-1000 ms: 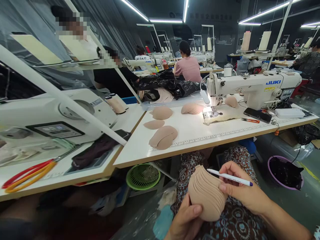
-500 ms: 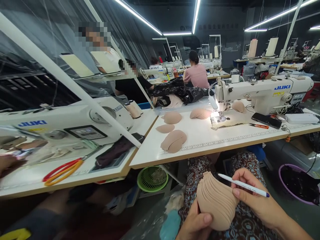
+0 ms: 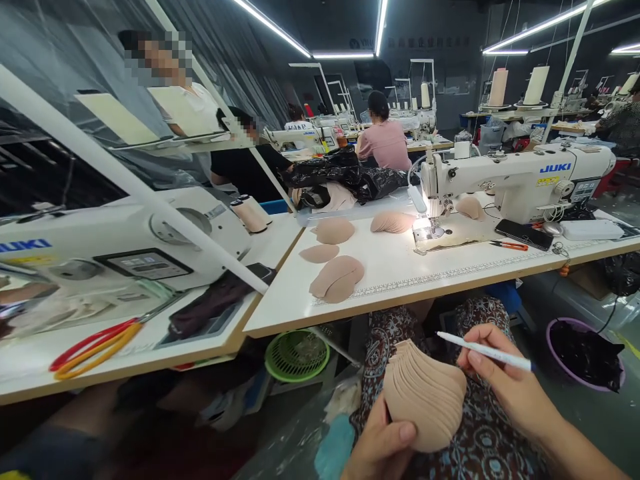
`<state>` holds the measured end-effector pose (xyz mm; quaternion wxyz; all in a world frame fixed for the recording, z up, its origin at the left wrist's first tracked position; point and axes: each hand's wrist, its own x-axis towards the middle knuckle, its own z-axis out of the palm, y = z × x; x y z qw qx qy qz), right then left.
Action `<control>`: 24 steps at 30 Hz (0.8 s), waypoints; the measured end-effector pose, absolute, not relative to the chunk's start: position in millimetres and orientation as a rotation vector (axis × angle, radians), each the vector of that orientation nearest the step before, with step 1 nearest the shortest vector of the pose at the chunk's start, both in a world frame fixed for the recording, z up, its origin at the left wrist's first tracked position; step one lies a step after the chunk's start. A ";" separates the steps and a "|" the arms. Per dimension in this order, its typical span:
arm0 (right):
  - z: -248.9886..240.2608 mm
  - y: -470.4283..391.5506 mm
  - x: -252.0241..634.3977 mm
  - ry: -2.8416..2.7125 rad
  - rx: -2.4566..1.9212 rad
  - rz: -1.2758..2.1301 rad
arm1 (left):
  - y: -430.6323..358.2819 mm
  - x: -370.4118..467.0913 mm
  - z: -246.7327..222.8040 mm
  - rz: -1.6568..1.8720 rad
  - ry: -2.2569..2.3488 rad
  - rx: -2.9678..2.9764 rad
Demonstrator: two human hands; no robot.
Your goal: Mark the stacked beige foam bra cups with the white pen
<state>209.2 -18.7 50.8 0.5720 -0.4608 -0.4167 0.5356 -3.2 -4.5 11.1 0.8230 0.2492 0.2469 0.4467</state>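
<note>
My left hand (image 3: 387, 433) is closed round a fanned stack of beige bra cups (image 3: 425, 400), held over my lap with the thumb on the front cup. Between the fingers and thumb of my right hand (image 3: 497, 363) is a white marker pen (image 3: 483, 348), its dark tip pointing left above the stack. The right hand is just apart from the cups. On the white table (image 3: 280, 310) in front lie more beige cups (image 3: 337, 279), and another fanned pile (image 3: 393, 222) sits near the needle of the sewing machine (image 3: 510, 177).
A black phone (image 3: 523, 235) and orange thread snips (image 3: 509, 246) lie at the machine's right front. Red and orange scissors (image 3: 97, 347) rest on the left table. Below are a green basket (image 3: 297, 357) and a purple-rimmed tub (image 3: 585, 353). Several people sit or stand beyond.
My right hand with the pen has drawn away from the stack's right edge, leaving a gap. The cups stay in my left hand. The camera has turned slightly right.
</note>
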 end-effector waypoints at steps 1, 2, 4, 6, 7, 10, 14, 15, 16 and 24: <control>51.2 -17.6 210.2 -0.954 -1.082 1.246 | -4.7 -4.1 10.2 0.953 0.538 0.520; 51.6 -16.6 211.4 -0.925 -1.083 1.238 | -4.8 -4.7 9.7 0.954 0.546 0.513; 52.4 -14.8 213.6 -0.878 -1.090 1.226 | -4.9 -5.1 9.8 0.953 0.547 0.507; 52.3 -13.5 215.7 -0.855 -1.114 1.210 | -5.3 -4.0 11.2 0.948 0.542 0.512; 51.6 -13.1 216.7 -0.850 -1.128 1.198 | -5.5 -3.0 12.2 0.945 0.534 0.518; 46.1 -12.7 219.8 -0.839 -1.160 1.162 | -6.0 0.9 14.6 0.938 0.499 0.554; 35.6 -13.0 224.3 -0.798 -1.207 1.145 | -5.6 4.5 15.5 0.918 0.474 0.597; 33.4 -13.2 225.4 -0.792 -1.221 1.141 | -5.4 4.7 15.3 0.909 0.473 0.602; 31.6 -13.4 226.6 -0.788 -1.233 1.135 | -5.2 4.8 15.2 0.902 0.472 0.606; 21.3 -10.6 233.6 -0.793 -1.272 1.114 | -4.4 4.7 14.7 0.892 0.470 0.605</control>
